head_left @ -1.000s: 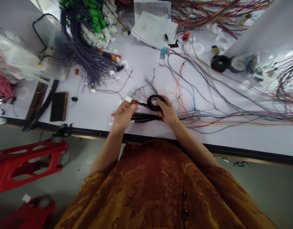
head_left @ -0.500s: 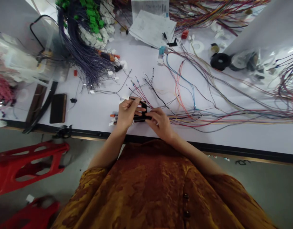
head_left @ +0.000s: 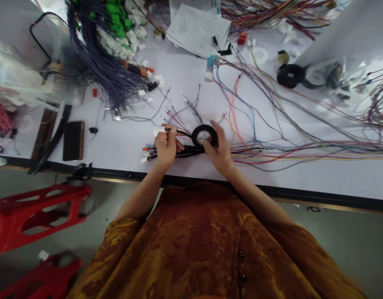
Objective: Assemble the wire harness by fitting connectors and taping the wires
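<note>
A black tape roll [head_left: 197,136] is gripped by my right hand [head_left: 220,151], with the thumb at its centre hole and a finger along its upper right edge. To the left, my left hand [head_left: 166,146] pinches a dark wire bundle [head_left: 182,133] near a white connector [head_left: 159,130]. The bundle reaches the roll's left side. Below the hands, black-wrapped wires [head_left: 188,153] lie near the table's front edge, ending at the left in an orange piece [head_left: 146,149] and white tags. Loose wires with bare terminals fan out above.
Purple wires [head_left: 109,79] with green and white connectors lie at the upper left. A phone [head_left: 73,140] rests at the left. Papers [head_left: 196,31] are at the top, another black roll [head_left: 290,76] at the right. Long wires [head_left: 306,147] run right. A red stool [head_left: 38,216] stands below left.
My right hand has moved right and slightly up, and the black roll now shows face-up in it. My left hand has barely moved; the white connector beside it shows more clearly.
</note>
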`<state>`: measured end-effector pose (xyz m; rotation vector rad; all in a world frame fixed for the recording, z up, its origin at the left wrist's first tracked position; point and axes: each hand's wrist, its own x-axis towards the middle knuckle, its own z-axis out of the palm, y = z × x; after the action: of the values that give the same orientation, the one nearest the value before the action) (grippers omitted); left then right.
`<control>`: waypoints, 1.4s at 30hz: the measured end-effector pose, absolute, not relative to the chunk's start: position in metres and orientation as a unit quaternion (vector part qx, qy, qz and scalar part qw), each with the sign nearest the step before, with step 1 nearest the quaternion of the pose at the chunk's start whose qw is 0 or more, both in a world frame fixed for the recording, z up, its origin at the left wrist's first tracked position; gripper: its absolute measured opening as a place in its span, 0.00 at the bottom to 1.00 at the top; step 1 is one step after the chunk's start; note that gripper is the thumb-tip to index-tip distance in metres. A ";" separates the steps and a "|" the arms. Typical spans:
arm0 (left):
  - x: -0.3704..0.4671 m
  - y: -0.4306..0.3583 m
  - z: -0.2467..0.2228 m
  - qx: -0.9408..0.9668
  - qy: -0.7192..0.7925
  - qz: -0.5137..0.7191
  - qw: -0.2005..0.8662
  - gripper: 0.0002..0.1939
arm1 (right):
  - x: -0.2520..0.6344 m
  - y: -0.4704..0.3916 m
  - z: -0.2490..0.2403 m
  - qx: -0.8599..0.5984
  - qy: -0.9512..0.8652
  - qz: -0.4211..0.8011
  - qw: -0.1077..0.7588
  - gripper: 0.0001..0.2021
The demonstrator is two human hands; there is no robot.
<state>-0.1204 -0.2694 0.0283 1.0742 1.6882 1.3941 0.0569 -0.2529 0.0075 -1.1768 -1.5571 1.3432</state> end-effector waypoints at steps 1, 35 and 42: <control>-0.120 -0.265 0.028 0.386 0.651 0.540 0.367 0.19 | 0.061 -0.263 0.006 -0.442 -0.675 0.466 0.362 0.25; -0.078 -0.301 0.087 0.870 0.488 0.011 0.072 0.11 | 0.039 -0.176 0.026 -0.385 -0.629 0.663 0.126 0.15; -0.124 -0.290 0.043 0.598 0.635 0.370 0.320 0.08 | 0.059 -0.179 0.021 -0.504 -0.483 0.671 0.249 0.12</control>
<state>-0.1237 -0.2905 0.0433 1.5730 1.6689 0.9714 0.0593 -0.1787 0.0214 -1.3732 -1.3142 1.8283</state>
